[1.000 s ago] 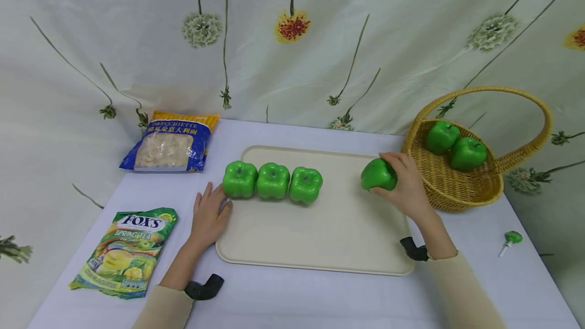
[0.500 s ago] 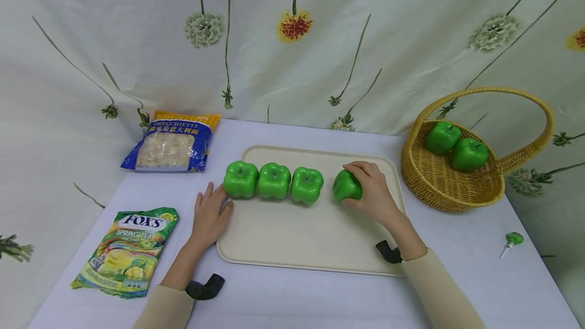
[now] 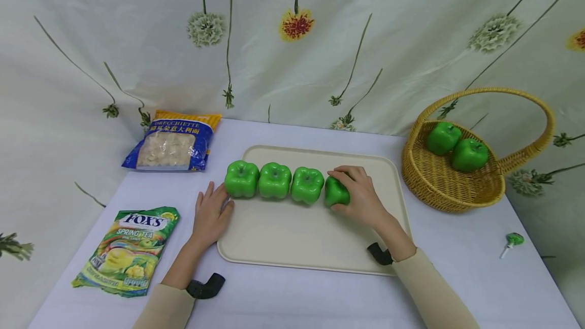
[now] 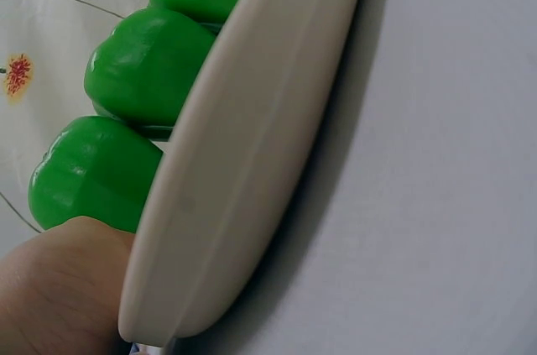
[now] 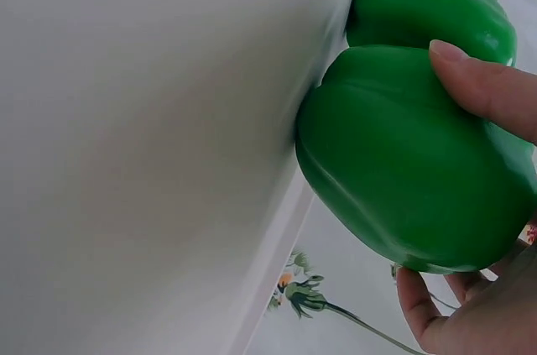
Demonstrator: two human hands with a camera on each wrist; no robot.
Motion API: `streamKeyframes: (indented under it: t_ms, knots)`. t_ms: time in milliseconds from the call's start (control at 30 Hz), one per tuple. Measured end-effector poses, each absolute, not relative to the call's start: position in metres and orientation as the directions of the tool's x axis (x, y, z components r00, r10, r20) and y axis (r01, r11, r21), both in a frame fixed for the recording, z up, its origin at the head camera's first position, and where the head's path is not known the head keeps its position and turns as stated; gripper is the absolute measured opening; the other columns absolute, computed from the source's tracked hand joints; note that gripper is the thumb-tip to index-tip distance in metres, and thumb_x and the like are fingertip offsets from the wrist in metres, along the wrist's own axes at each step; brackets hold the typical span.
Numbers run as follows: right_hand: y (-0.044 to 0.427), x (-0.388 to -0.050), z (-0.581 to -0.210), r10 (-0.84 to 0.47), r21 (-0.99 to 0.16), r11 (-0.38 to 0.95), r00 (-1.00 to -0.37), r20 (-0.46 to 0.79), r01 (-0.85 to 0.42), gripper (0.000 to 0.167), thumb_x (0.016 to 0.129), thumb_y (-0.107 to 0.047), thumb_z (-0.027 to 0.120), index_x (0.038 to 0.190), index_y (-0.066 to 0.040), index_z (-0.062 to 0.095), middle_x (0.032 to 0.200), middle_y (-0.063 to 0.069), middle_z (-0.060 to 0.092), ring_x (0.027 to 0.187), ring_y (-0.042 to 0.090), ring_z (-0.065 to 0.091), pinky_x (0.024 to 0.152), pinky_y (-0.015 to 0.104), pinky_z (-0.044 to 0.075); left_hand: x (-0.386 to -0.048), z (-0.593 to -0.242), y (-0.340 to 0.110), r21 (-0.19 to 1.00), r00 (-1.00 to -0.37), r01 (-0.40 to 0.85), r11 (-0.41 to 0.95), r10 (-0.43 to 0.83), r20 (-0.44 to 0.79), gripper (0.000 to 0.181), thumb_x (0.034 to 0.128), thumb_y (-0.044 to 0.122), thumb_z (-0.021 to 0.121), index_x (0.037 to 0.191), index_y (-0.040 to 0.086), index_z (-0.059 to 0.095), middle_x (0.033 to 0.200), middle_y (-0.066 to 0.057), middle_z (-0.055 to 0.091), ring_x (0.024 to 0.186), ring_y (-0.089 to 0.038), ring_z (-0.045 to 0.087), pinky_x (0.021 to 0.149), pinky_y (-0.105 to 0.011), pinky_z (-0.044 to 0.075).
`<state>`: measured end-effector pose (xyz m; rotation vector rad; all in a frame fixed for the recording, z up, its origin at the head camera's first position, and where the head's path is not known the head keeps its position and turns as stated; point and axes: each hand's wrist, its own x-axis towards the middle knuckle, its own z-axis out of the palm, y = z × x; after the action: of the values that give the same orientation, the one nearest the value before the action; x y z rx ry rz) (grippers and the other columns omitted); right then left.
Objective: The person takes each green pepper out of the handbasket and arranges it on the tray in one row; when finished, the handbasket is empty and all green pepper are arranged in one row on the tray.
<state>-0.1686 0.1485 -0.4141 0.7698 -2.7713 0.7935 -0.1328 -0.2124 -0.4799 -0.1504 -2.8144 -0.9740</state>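
Note:
My right hand (image 3: 362, 198) grips a green bell pepper (image 3: 335, 192), thumb on one side and fingers on the other. In the right wrist view this bell pepper (image 5: 403, 158) sits low against the tray, close to others in line. Three more bell peppers (image 3: 274, 181) stand in a row on the beige tray (image 3: 292, 240), just left of the held one. At the tray's left edge my left hand (image 3: 212, 216) lies with fingers extended, by the leftmost pepper. The left wrist view has that pepper (image 4: 92, 174) right beside the hand (image 4: 63, 288).
A wicker basket (image 3: 422, 187) with two green peppers (image 3: 469, 155) stands at the right. Below it lies a green lollipop (image 3: 514, 238). On the left are a blue pasta bag (image 3: 169, 143) and a green Fox's candy bag (image 3: 130, 250).
My right hand has carried the bell pepper leftward from the tray's right side, near the basket, to the end of the row. The left hand has stayed in place.

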Motion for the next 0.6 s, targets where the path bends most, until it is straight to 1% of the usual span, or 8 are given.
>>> streamKeyframes:
  t_ms: [67,300,600]
  knots:
    - [0.1476,-0.1685,-0.4148,-0.432,-0.465,0.722,-0.859,0.277,-0.513,0.079,0.064,-0.011,0.091,0.135,-0.010,0.057,0.137,0.011,0.051,0.125,0.032,0.041,0.091,0.050,0.039,-0.1330,-0.4799,-0.2126,0.605,-0.982,0.146,0.783,0.043,0.182,0.047,0.0969,0.009,0.045,0.143,0.000,0.045,0.151,-0.025,0.039,0.145,-0.053,0.014,0.115,-0.069,0.001]
    - [0.1460,-0.1682,-0.4158,-0.410,-0.495,0.716,-0.870,0.273,-0.492,0.092,0.062,-0.010,0.092,0.142,-0.011,0.047,0.134,0.016,0.052,0.124,0.034,0.043,0.094,0.053,0.040,-0.1339,-0.4804,-0.2129,0.603,-0.983,0.144,0.784,0.042,0.179,0.047,0.0966,0.009,0.046,0.143,0.000,0.045,0.152,-0.024,0.038,0.145,-0.053,0.014,0.115,-0.069,0.001]
    - [0.1447,-0.1694,-0.4186,-0.409,-0.493,0.708,-0.863,0.297,-0.506,0.093,0.061,-0.009,0.092,0.143,-0.011,0.047,0.133,0.016,0.051,0.124,0.034,0.043,0.094,0.053,0.040,-0.1342,-0.4806,-0.2129,0.601,-0.984,0.141,0.787,0.041,0.176,0.047,0.0965,0.009,0.046,0.143,0.000,0.045,0.151,-0.024,0.039,0.145,-0.053,0.014,0.115,-0.069,0.001]
